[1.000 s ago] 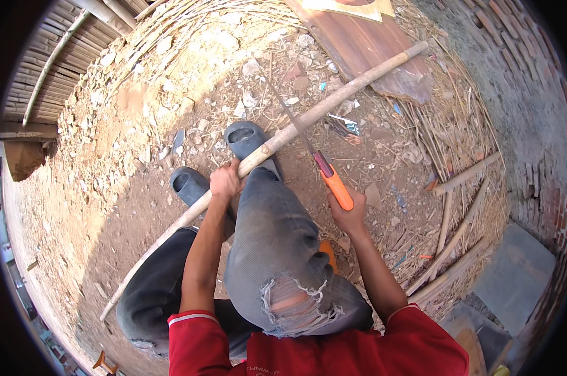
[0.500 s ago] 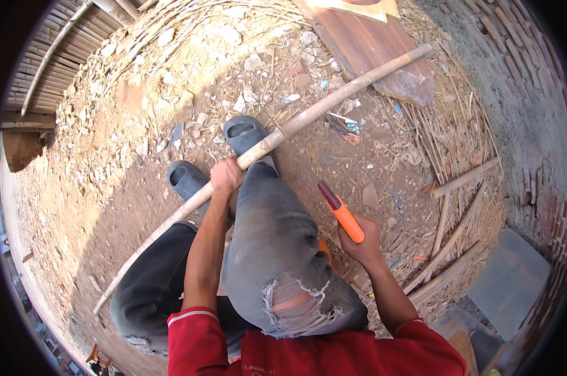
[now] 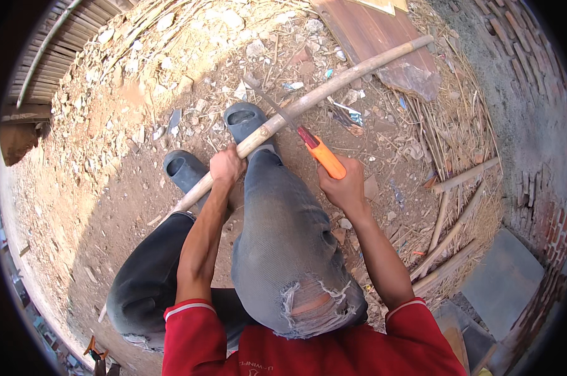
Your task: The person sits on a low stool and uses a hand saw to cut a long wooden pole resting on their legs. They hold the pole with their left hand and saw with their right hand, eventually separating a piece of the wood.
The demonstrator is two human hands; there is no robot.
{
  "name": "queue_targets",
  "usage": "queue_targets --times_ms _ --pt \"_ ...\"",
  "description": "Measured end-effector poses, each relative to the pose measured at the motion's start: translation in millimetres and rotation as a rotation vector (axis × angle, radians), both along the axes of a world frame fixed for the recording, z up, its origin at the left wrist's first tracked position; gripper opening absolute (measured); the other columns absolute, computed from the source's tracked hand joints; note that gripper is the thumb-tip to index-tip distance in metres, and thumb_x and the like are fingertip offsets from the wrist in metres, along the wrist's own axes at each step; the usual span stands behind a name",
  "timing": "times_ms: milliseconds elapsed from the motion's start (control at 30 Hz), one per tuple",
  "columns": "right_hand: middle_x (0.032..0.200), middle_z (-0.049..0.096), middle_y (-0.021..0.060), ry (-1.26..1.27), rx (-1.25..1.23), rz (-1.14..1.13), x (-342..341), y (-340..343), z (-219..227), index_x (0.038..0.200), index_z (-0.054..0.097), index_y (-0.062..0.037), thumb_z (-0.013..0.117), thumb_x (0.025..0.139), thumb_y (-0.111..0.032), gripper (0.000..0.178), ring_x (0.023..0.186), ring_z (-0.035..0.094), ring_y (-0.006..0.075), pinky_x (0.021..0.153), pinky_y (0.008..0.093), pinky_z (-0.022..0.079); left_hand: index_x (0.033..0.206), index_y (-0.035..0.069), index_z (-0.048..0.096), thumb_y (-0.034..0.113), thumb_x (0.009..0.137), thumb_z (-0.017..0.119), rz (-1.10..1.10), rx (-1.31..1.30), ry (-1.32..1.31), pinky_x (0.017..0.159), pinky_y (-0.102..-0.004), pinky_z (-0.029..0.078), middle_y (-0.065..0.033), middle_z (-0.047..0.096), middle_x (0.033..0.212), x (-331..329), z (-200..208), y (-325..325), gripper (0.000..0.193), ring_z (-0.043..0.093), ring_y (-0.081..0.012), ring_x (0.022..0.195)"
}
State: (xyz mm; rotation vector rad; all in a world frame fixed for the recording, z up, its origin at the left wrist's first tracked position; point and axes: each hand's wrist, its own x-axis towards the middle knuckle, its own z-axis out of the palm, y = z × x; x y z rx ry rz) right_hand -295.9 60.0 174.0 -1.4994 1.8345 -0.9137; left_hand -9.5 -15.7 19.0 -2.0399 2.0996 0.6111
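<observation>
A long bamboo pole (image 3: 333,86) slants from the lower left up to the right, across my shins and near my knee. My left hand (image 3: 227,165) is wrapped round it near the middle. In my closed right hand (image 3: 345,186) is a pruning saw (image 3: 325,158) with an orange handle and a dark red part where the blade begins. Its narrow blade crosses the pole to the right of my left hand, with the tip pointing up and left. Whether the teeth touch the bamboo I cannot tell.
Under the pole's far right end lies a brown wooden board (image 3: 384,47). Cut bamboo pieces (image 3: 449,263) lie on the right beside a brick wall (image 3: 534,125). A grey sheet (image 3: 504,285) sits lower right. Stones and straw cover the dirt ground (image 3: 127,144) around my sandals (image 3: 244,122).
My right hand has moved up and left with the saw, and its blade now lies across the pole. My left hand keeps its hold on the pole.
</observation>
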Motion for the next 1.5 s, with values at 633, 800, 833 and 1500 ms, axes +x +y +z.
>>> queue_targets --times_ms 633,800,833,1500 --pt "0.106 0.074 0.0235 -0.108 -0.171 0.177 -12.5 74.6 -176.9 0.118 0.074 -0.0002 0.072 0.084 0.003 0.034 0.097 0.075 0.0383 0.084 0.0398 0.059 0.102 0.007 0.064 0.03 0.081 0.071 0.101 -0.149 0.042 0.082 -0.0514 0.058 -0.0204 0.075 0.096 3.6 -8.8 -7.2 0.032 0.074 -0.0399 0.092" --pt "0.107 0.073 0.0262 -0.153 -0.214 0.269 -18.9 63.5 -173.7 0.119 0.072 0.002 0.071 0.086 0.002 0.033 0.105 0.073 0.0408 0.099 0.0414 0.057 0.101 0.004 0.069 0.028 0.077 0.071 0.102 -0.047 0.022 0.081 -0.0494 0.059 -0.0227 0.075 0.093 0.7 12.0 -18.9 0.034 0.074 -0.0397 0.089" --pt "0.107 0.073 0.0264 -0.149 -0.208 0.289 -20.8 62.7 -174.5 0.119 0.072 0.0023 0.071 0.086 0.001 0.033 0.106 0.073 0.041 0.101 0.0422 0.056 0.1 0.004 0.07 0.028 0.076 0.071 0.094 -0.035 0.023 0.081 -0.0496 0.059 -0.0234 0.075 0.092 1.5 12.8 -19.6 0.034 0.074 -0.0402 0.09" --pt "0.077 0.067 0.0178 -0.151 -0.05 0.049 11.3 -55.7 64.3 0.1 0.069 0.0026 0.078 0.091 -0.018 0.024 0.069 0.067 0.0327 0.066 0.0406 0.051 0.099 0.008 0.072 0.028 0.076 0.068 0.053 -0.025 -0.003 0.082 -0.0488 0.06 -0.0225 0.076 0.089 3.9 20.7 -26.9 0.03 0.075 -0.0404 0.088"
